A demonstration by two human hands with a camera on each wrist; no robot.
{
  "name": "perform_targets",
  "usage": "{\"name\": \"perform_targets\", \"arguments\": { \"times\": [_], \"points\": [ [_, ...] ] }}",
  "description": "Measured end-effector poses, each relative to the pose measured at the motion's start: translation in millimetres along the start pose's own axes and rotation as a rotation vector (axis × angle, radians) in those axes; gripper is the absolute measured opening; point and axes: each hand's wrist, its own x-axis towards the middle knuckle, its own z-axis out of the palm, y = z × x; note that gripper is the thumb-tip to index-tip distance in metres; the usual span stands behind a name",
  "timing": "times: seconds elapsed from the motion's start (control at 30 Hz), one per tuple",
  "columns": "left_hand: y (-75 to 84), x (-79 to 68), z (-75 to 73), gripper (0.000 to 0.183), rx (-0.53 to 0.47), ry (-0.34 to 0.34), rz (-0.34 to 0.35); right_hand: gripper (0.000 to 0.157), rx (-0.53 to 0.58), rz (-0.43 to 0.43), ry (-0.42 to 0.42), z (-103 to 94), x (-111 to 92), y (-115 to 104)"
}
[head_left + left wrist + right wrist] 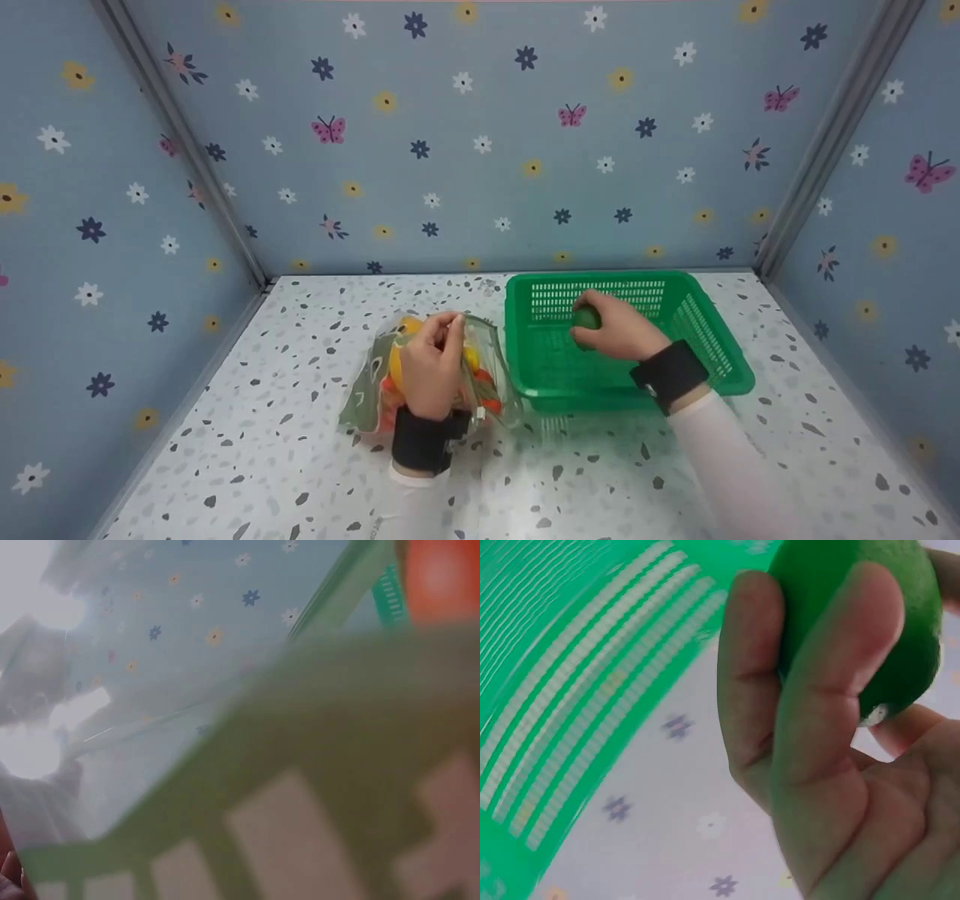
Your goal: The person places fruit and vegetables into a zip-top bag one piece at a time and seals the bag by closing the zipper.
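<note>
A green lime (586, 318) is gripped in my right hand (619, 330), above the inside of a green plastic basket (637, 399). In the right wrist view the fingers curl round the lime (919, 630). My left hand (431, 379) pinches the upper edge of a clear bag with olive-green printed panels (364, 401). Yellow (396, 367) and orange-red (491, 406) rounded things show through the bag; the hand hides part of them. The left wrist view is filled by a blurred bag panel (187, 817), with an orange thing (446, 577) at its upper right.
The basket stands to the right of the bag on a white speckled tabletop (262, 420). Its slotted walls rise around its floor. Flower-patterned panels (495, 180) close off the back and both sides.
</note>
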Motion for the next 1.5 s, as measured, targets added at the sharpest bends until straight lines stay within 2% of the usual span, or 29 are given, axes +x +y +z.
{"name": "perform_targets", "arguments": {
  "times": [0.3, 0.47, 0.8, 0.97, 1.13, 1.33, 1.5],
  "points": [
    [2.3, 0.3, 1.3, 0.013, 0.004, -0.014, -0.008, 0.039, 0.328, -0.101, 0.095, 33.3, -14, -31],
    [1.8, 0.8, 2.5, 0.014, -0.004, -0.022, -0.013, 0.041, 0.419, -0.153, 0.114, 55.9, -19, -45],
    [2.9, 0.7, 1.9, 0.013, 0.004, -0.017, -0.025, 0.052, 0.417, -0.326, 0.135, 89.8, -21, -76],
    [4.4, 1.1, 1.0, 0.014, 0.015, -0.016, -0.029, 0.048, 0.449, -0.446, 0.22, 113.9, -14, -82],
    [3.7, 0.4, 0.0, 0.015, 0.03, -0.012, -0.028, 0.047, 0.515, -0.52, 0.304, 136.1, -7, -84],
    [3.0, -0.6, -1.2, 0.014, 0.035, -0.007, -0.018, 0.048, 0.359, -0.523, 0.445, 157.2, -2, -86],
    [3.2, -1.2, -1.2, 0.014, 0.036, -0.007, -0.008, 0.047, 0.253, -0.553, 0.486, 164.1, -1, -86]
  ]
}}
